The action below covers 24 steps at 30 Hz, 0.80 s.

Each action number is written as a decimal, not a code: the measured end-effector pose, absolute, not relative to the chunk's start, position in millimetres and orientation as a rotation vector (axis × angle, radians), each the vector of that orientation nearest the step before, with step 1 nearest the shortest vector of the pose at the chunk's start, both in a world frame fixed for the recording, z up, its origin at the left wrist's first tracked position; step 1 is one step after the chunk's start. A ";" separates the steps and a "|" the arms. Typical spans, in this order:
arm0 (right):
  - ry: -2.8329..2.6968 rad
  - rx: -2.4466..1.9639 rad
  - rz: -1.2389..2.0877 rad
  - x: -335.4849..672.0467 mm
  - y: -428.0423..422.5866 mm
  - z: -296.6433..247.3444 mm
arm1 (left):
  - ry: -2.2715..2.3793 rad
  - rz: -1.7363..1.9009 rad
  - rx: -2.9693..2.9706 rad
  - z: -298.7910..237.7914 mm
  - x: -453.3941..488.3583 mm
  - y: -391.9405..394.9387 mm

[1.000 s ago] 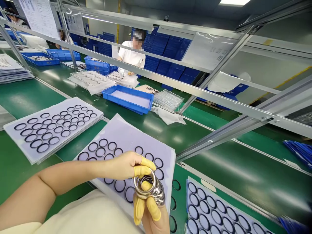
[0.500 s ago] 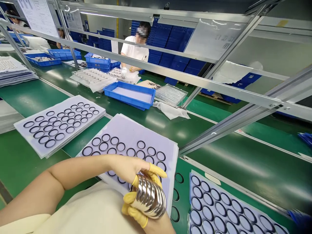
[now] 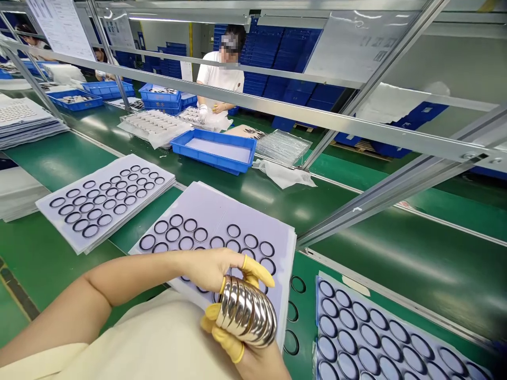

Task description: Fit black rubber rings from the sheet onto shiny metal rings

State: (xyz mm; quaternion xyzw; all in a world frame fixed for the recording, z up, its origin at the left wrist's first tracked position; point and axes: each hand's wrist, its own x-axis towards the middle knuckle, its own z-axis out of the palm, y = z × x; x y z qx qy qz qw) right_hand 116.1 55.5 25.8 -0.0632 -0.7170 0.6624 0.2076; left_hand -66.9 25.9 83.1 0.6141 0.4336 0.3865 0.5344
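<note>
A row of shiny metal rings (image 3: 247,311), stacked face to face and slightly fanned, is between my two hands above the near edge of a white sheet stack (image 3: 216,203). My left hand (image 3: 219,269), in yellow finger cots, reaches from the left and grips the rings from above. From below, my right hand (image 3: 237,351), also in yellow finger cots, is closed around the same rings. The rings and the left hand hide part of its fingers. Dark-edged rings (image 3: 173,234) lie in rows on the sheet beneath, partly covered by my left arm.
Rings also lie on a sheet at right (image 3: 370,335), on a sheet stack at left (image 3: 85,200), and loose on the green table (image 3: 292,343). A metal frame post (image 3: 356,203) slants across the right. Beyond are a blue tray (image 3: 214,153) and a co-worker (image 3: 222,74).
The view has shifted slightly, so the surroundings sit a little farther right. The rings have turned a bit in my hands, and both hands still hold them.
</note>
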 end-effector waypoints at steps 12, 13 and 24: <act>-2.175 -0.321 1.348 120.8 53.5 14.8 | 1.193 0.960 1.091 80.3 -114.3 -14.8; -2.216 -0.317 1.239 119.5 54.7 14.3 | 1.066 0.885 1.025 80.0 -114.1 -17.1; -2.519 -0.226 1.175 112.4 68.2 46.9 | 0.388 0.470 1.098 55.6 -83.6 -4.9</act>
